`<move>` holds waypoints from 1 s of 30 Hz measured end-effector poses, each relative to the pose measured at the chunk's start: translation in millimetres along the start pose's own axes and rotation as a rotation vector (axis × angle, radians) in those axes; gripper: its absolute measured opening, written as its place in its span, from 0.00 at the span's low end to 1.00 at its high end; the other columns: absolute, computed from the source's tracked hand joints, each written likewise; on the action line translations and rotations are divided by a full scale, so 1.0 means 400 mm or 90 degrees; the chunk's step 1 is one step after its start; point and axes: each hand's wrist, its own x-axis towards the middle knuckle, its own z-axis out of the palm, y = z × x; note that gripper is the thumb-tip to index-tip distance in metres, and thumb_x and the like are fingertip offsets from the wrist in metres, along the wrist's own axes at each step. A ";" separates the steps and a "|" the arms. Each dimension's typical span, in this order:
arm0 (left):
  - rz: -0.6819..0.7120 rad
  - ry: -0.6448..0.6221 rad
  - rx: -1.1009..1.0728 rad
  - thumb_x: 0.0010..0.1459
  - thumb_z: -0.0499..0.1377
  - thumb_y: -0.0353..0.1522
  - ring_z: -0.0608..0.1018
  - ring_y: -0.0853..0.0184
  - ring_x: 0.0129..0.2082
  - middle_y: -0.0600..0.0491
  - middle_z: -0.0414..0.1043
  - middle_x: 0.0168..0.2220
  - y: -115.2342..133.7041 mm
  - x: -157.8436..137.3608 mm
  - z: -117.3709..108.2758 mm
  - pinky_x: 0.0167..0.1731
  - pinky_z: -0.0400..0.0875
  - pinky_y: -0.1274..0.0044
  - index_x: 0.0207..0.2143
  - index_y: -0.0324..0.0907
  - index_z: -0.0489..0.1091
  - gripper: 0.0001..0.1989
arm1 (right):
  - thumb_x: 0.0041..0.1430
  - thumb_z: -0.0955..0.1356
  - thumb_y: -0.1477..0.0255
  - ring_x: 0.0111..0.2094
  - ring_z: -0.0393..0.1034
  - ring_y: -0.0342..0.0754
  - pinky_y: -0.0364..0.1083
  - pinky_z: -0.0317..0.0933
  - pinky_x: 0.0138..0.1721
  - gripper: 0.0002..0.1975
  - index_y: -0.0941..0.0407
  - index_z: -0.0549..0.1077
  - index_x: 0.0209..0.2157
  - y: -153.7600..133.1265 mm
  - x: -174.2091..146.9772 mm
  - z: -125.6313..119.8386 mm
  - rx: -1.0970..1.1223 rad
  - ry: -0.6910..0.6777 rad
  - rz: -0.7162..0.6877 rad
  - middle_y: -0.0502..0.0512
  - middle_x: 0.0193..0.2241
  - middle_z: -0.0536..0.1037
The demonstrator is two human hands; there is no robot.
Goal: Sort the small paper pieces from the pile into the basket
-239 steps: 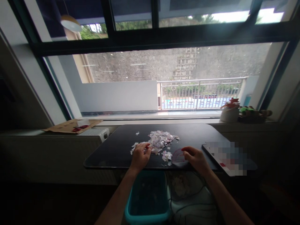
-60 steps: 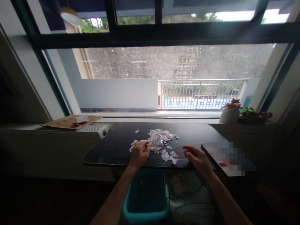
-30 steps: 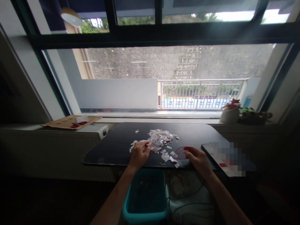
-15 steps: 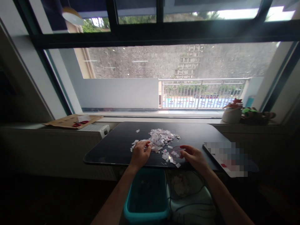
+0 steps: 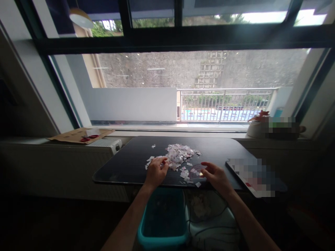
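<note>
Head view: right hand (image 5: 216,176) pinching clear protractor (image 5: 196,171) near front edge of black worktop (image 5: 123,167); left hand (image 5: 156,171) loosely curled at paper scraps (image 5: 180,153), grip cannot be told. Kraft paper (image 5: 62,138), beyond left edge: printing (image 5: 77,132) illegible.

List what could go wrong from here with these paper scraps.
The loose scrap near the front edge of the tabletop could slip off. The right hand holds a clear protractor-like piece by the smaller cluster of scraps and might sweep some away. The left hand, beside the main pile, could scatter it if it jerks.
</note>
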 end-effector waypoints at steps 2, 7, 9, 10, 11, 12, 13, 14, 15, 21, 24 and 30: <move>0.000 -0.002 0.001 0.54 0.54 0.33 0.73 0.63 0.38 0.49 0.73 0.34 0.000 0.000 -0.001 0.41 0.68 0.72 0.37 0.39 0.72 0.11 | 0.48 0.65 0.64 0.22 0.68 0.44 0.42 0.60 0.23 0.20 0.60 0.71 0.42 0.002 0.001 -0.006 0.023 0.006 0.012 0.49 0.21 0.74; 0.004 -0.005 0.003 0.54 0.54 0.34 0.72 0.63 0.39 0.49 0.73 0.34 0.000 0.000 -0.001 0.42 0.68 0.71 0.37 0.40 0.72 0.12 | 0.48 0.66 0.66 0.24 0.67 0.44 0.41 0.60 0.24 0.18 0.60 0.71 0.40 0.012 -0.003 -0.031 0.034 0.056 0.021 0.49 0.21 0.72; 0.003 -0.007 0.003 0.54 0.54 0.34 0.72 0.63 0.39 0.49 0.73 0.34 0.000 -0.001 -0.001 0.41 0.68 0.72 0.37 0.40 0.72 0.11 | 0.48 0.66 0.66 0.23 0.66 0.43 0.41 0.60 0.25 0.18 0.60 0.71 0.40 0.017 -0.008 -0.039 0.019 0.053 0.012 0.48 0.20 0.71; 0.003 -0.008 0.004 0.54 0.54 0.34 0.72 0.63 0.39 0.49 0.73 0.34 0.000 -0.001 -0.001 0.41 0.68 0.72 0.37 0.40 0.72 0.11 | 0.48 0.66 0.67 0.23 0.66 0.43 0.41 0.60 0.25 0.17 0.60 0.71 0.40 0.019 -0.010 -0.041 0.010 0.052 0.010 0.48 0.19 0.70; 0.003 -0.008 0.004 0.54 0.53 0.34 0.72 0.63 0.39 0.50 0.73 0.34 0.000 0.000 -0.001 0.41 0.68 0.72 0.37 0.40 0.72 0.11 | 0.48 0.65 0.67 0.23 0.65 0.43 0.41 0.59 0.25 0.17 0.60 0.71 0.40 0.020 -0.012 -0.043 0.003 0.051 0.007 0.47 0.19 0.70; 0.004 -0.008 0.004 0.54 0.53 0.34 0.72 0.63 0.38 0.50 0.73 0.34 0.000 0.000 -0.001 0.41 0.68 0.72 0.37 0.40 0.72 0.11 | 0.48 0.65 0.67 0.22 0.65 0.43 0.41 0.59 0.25 0.17 0.60 0.71 0.40 0.021 -0.013 -0.045 -0.003 0.049 0.005 0.47 0.19 0.70; 0.004 -0.006 0.004 0.54 0.53 0.34 0.72 0.64 0.38 0.50 0.73 0.34 0.000 0.000 -0.001 0.41 0.68 0.72 0.37 0.41 0.72 0.11 | 0.48 0.65 0.67 0.22 0.64 0.43 0.41 0.59 0.25 0.17 0.60 0.72 0.39 0.021 -0.014 -0.046 -0.006 0.047 0.001 0.47 0.19 0.70; 0.004 -0.005 0.004 0.54 0.53 0.34 0.73 0.64 0.39 0.50 0.73 0.34 0.000 0.001 -0.001 0.41 0.68 0.72 0.37 0.41 0.72 0.11 | 0.48 0.65 0.67 0.23 0.64 0.43 0.41 0.59 0.25 0.16 0.60 0.72 0.39 0.021 -0.015 -0.046 -0.005 0.045 -0.002 0.47 0.20 0.70; 0.004 -0.004 0.004 0.54 0.53 0.34 0.73 0.63 0.39 0.50 0.73 0.34 0.000 0.001 -0.002 0.40 0.68 0.72 0.37 0.41 0.72 0.11 | 0.48 0.66 0.67 0.23 0.65 0.42 0.41 0.59 0.25 0.16 0.60 0.72 0.39 0.020 -0.016 -0.047 -0.001 0.039 -0.004 0.48 0.20 0.71; 0.002 -0.007 0.007 0.54 0.54 0.35 0.72 0.63 0.39 0.50 0.73 0.34 -0.003 0.001 -0.001 0.40 0.68 0.72 0.37 0.41 0.72 0.11 | 0.48 0.66 0.67 0.24 0.67 0.43 0.41 0.61 0.26 0.16 0.59 0.72 0.39 0.022 -0.016 -0.049 0.032 -0.009 -0.004 0.49 0.23 0.74; 0.002 -0.007 0.008 0.54 0.54 0.35 0.72 0.63 0.39 0.50 0.73 0.34 -0.004 0.001 0.001 0.41 0.68 0.72 0.37 0.41 0.72 0.11 | 0.49 0.66 0.66 0.24 0.66 0.43 0.42 0.61 0.26 0.17 0.59 0.72 0.40 0.030 -0.014 -0.047 0.023 0.018 -0.011 0.49 0.23 0.73; 0.003 -0.004 0.008 0.54 0.54 0.35 0.72 0.64 0.39 0.50 0.73 0.34 -0.009 0.003 0.004 0.41 0.67 0.72 0.37 0.41 0.72 0.11 | 0.49 0.66 0.68 0.25 0.66 0.43 0.42 0.61 0.27 0.16 0.59 0.72 0.40 0.035 -0.013 -0.045 0.017 -0.009 -0.014 0.49 0.24 0.73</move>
